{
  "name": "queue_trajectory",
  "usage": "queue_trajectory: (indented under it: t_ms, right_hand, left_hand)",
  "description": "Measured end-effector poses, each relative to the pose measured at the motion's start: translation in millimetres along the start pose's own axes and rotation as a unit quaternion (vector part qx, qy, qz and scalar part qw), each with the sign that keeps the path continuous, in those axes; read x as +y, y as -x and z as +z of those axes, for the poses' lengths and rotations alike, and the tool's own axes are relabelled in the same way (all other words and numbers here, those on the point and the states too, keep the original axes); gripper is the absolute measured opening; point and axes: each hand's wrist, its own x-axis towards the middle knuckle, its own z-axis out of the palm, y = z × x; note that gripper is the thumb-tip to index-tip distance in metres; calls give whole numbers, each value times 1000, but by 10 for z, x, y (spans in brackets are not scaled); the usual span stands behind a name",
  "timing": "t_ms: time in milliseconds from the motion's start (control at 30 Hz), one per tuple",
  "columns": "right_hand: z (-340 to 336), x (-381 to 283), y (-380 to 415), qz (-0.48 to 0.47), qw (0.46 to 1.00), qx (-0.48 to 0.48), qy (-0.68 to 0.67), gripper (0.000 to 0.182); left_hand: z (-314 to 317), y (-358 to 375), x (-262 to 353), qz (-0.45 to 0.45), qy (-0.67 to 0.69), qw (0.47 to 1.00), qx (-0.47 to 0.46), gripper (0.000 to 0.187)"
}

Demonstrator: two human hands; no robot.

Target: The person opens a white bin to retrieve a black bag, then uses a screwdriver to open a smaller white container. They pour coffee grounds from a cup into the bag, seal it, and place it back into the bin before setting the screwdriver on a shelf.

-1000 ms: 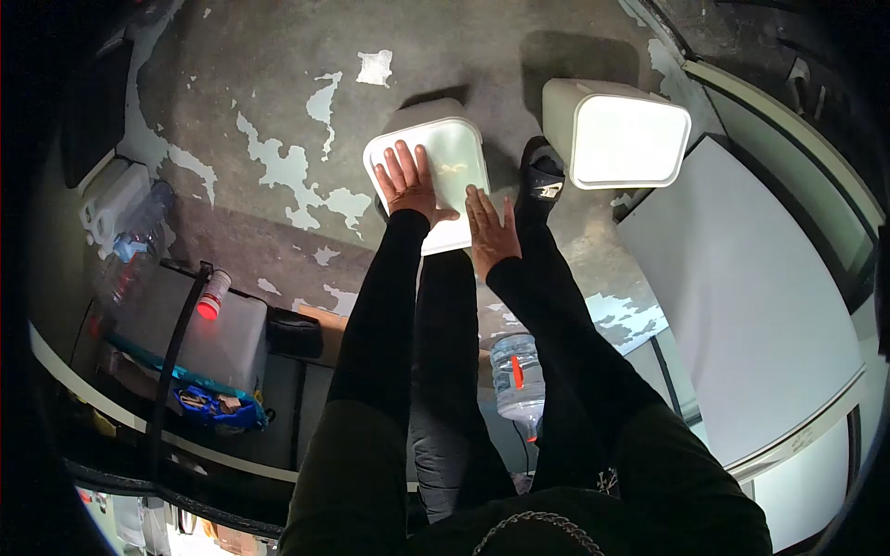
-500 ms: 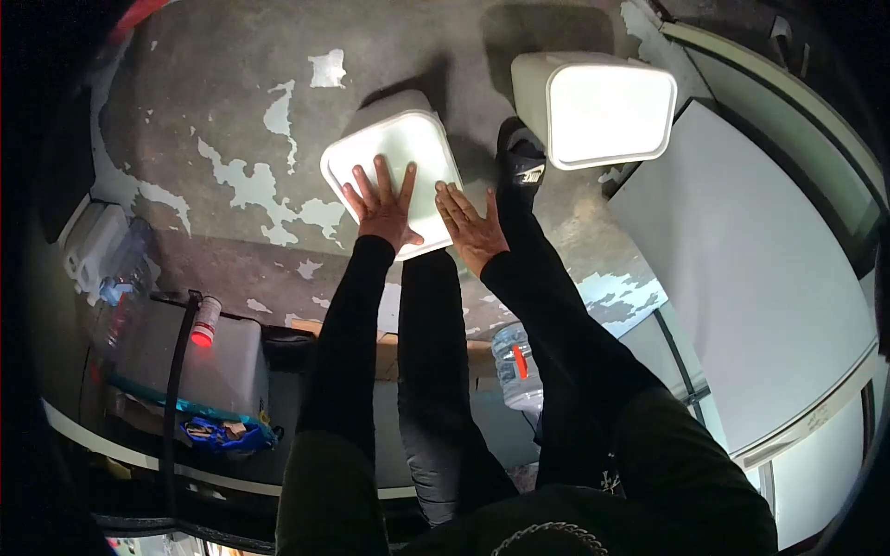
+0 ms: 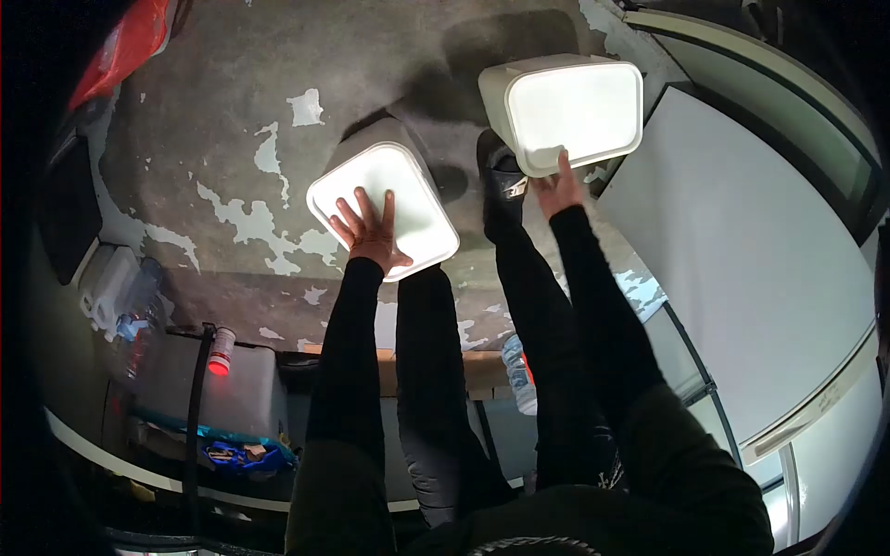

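Note:
Two white lidded tubs stand on the floor in front of me. On the lid of the left tub (image 3: 417,222) my left hand (image 3: 373,236) lies flat with its fingers spread. The right tub (image 3: 577,107) is further out, a little to the right, beside my shoe. My right hand (image 3: 557,192) is at its near edge, with the thumb up against the lid and the other fingers under the rim, partly hidden. Both lids look seated on their tubs.
My shoe (image 3: 503,176) touches or nearly touches the right tub. A large white panel (image 3: 742,269) curves along the right side. At left are a grey box (image 3: 243,394), a red-capped white canister (image 3: 222,352) and plastic jugs (image 3: 109,278). A water bottle (image 3: 519,375) stands beside my leg.
My right hand has left the left tub's edge and moved right and outward to the right tub's rim. My left hand stays on its lid. The view has shifted slightly.

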Motion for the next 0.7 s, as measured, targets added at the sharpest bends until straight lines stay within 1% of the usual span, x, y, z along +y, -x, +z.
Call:
queue_trajectory:
  t_ms: [33,67,100,133,167,200,233,267,300,333,367,400,433,467,500,567,600,667,700]
  right_hand:
    - [15,-59,-164,-31,999,-43,-2,34]
    - [176,-143,-150,-52,997,-60,17,34]
    - [296,-266,-116,-73,994,-74,38,35]
    - [687,-413,230,-151,984,-67,74,39]
    - [822,-487,177,-154,981,-94,69,41]
    - [1077,-524,260,-156,984,-59,60,34]
    - [1323,-580,375,-154,982,-58,93,33]
    - [1514,-497,422,-189,974,-77,99,33]
    - [1738,-422,509,-198,971,-73,117,35]
    - [1864,-313,474,-203,965,-122,109,39]
    - [1965,-190,431,-241,946,-148,158,39]
    - [2123,-157,509,-234,938,-119,225,36]
    - [2175,102,188,-331,889,-105,297,32]
    - [2256,154,225,-338,874,-99,335,34]
    - [2295,289,213,-361,875,-87,310,40]
    - [2276,389,301,-325,846,-69,417,43]
    - [2252,407,330,-324,846,-70,417,43]
    - [2022,651,145,-325,853,-134,386,41]
    - [1915,658,90,-325,853,-135,387,41]
  left_hand:
    - [-21,-18,1,1,-1,1000,-4,145]
    - [-16,-34,5,8,-27,1000,-12,150]
    - [0,-33,9,11,-28,999,-15,150]
    - [9,-29,10,7,-28,999,-16,150]
    - [-1,-44,11,4,-28,1000,-14,150]
    - [39,-46,-3,9,-25,1000,0,151]
    - [83,-58,-24,16,-22,1000,13,151]
    - [42,-58,4,7,-31,999,-1,151]
    - [-2,-61,28,-3,-40,999,-15,151]
    - [11,-65,12,1,-27,1000,-13,152]
    - [13,-67,18,7,-30,999,-12,152]
    - [8,-66,29,1,-35,999,-13,153]
    - [13,-66,23,-7,-39,999,-14,153]
    - [76,-85,-16,3,-36,999,-2,154]
    - [91,-97,-19,4,-35,999,-3,154]
    - [117,-89,-30,9,-27,1000,12,153]
    - [123,-91,-32,8,-27,1000,12,153]
    - [89,-74,-10,6,-29,1000,4,153]
    - [75,-69,-3,6,-28,1000,4,153]
